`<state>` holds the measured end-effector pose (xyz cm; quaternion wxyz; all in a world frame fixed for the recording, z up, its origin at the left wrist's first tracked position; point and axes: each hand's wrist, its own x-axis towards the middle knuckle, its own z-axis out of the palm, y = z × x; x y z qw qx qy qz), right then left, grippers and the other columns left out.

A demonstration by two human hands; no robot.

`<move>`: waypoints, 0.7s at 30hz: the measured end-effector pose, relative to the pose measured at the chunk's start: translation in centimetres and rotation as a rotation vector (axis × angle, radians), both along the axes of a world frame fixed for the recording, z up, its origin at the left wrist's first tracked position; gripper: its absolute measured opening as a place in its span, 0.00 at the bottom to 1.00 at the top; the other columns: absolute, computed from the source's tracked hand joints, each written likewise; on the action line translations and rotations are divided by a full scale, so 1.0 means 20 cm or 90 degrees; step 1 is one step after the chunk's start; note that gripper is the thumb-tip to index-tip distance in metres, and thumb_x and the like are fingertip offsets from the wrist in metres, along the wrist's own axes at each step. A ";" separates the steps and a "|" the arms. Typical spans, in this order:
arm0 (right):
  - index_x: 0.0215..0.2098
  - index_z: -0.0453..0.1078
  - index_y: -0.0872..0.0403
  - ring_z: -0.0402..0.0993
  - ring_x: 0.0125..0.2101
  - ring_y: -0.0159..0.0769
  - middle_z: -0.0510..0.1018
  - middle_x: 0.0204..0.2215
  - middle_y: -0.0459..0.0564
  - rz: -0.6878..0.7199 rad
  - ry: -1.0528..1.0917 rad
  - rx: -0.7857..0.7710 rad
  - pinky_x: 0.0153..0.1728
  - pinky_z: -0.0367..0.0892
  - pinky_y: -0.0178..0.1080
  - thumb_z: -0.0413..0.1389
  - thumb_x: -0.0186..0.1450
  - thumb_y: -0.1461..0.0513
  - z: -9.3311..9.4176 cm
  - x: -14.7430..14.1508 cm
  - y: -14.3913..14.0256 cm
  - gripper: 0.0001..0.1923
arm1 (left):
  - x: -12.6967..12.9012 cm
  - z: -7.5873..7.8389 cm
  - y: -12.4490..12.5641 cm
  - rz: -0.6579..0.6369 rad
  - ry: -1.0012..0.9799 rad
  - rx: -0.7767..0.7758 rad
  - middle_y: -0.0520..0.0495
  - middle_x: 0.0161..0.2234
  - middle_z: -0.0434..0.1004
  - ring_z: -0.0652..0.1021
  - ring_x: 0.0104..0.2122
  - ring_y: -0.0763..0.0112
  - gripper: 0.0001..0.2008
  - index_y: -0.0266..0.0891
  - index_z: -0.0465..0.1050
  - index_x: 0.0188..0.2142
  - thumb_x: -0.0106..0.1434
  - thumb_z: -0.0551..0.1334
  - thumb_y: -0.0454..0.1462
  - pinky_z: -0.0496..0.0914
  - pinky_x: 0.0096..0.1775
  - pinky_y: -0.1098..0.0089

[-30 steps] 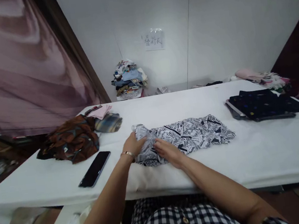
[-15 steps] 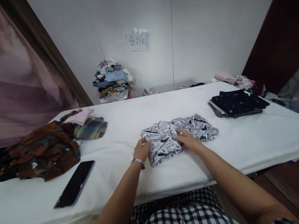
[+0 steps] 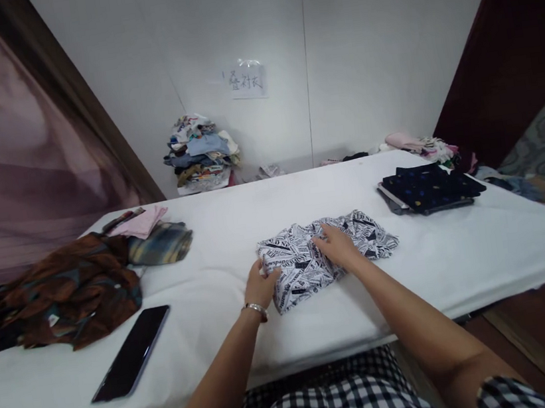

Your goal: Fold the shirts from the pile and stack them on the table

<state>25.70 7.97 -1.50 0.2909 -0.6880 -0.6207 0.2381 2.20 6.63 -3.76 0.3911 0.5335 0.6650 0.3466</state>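
Head view is showing both arms reaching forward over the white table, and the black-and-white printed shirt is lying partly folded in the middle of it. The left hand, wearing a bracelet at the wrist, is curling its fingers around the shirt's left edge and pinching the cloth, while the right hand is lying palm down with fingers spread on top of the fabric. Off to the left a black phone is sitting near a brown crumpled garment, and a dark folded pile is resting at the far right.
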 end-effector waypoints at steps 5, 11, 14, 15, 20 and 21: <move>0.64 0.60 0.57 0.68 0.53 0.50 0.70 0.57 0.60 0.100 0.141 -0.058 0.53 0.63 0.48 0.59 0.58 0.54 0.00 -0.17 0.11 0.37 | 0.00 0.03 0.01 0.019 -0.004 -0.032 0.37 0.57 0.70 0.75 0.53 0.62 0.28 0.34 0.63 0.57 0.58 0.66 0.38 0.68 0.51 0.68; 0.62 0.63 0.53 0.74 0.41 0.37 0.77 0.44 0.50 0.102 0.313 -0.043 0.46 0.68 0.42 0.54 0.54 0.67 -0.12 -0.25 0.17 0.35 | -0.02 0.02 0.03 0.039 -0.103 -0.066 0.34 0.56 0.71 0.74 0.54 0.63 0.28 0.30 0.60 0.58 0.61 0.64 0.36 0.67 0.54 0.68; 0.61 0.64 0.54 0.73 0.45 0.42 0.77 0.46 0.52 0.037 0.253 -0.054 0.51 0.65 0.46 0.56 0.55 0.66 -0.14 -0.18 0.16 0.33 | -0.03 0.00 0.03 0.067 -0.199 -0.094 0.34 0.58 0.69 0.75 0.53 0.64 0.29 0.32 0.59 0.59 0.61 0.64 0.35 0.71 0.50 0.69; 0.61 0.64 0.54 0.72 0.48 0.43 0.76 0.48 0.55 0.030 0.239 -0.049 0.53 0.63 0.47 0.57 0.57 0.63 -0.14 -0.16 0.15 0.33 | -0.03 -0.01 0.04 0.077 -0.216 -0.095 0.34 0.58 0.69 0.76 0.52 0.63 0.29 0.33 0.59 0.59 0.60 0.65 0.35 0.72 0.49 0.68; 0.68 0.52 0.52 0.67 0.56 0.45 0.69 0.58 0.58 0.098 0.270 -0.079 0.55 0.62 0.46 0.59 0.59 0.52 -0.12 -0.17 0.09 0.42 | -0.02 -0.06 0.06 0.072 -0.201 -0.074 0.34 0.51 0.76 0.79 0.46 0.60 0.32 0.33 0.62 0.58 0.55 0.69 0.36 0.74 0.46 0.65; 0.68 0.51 0.51 0.67 0.56 0.44 0.67 0.59 0.56 0.124 0.298 -0.079 0.55 0.63 0.45 0.60 0.58 0.55 -0.12 -0.18 0.09 0.43 | 0.00 -0.06 0.06 0.066 -0.185 -0.066 0.35 0.50 0.76 0.79 0.46 0.61 0.31 0.34 0.63 0.57 0.55 0.69 0.36 0.74 0.45 0.66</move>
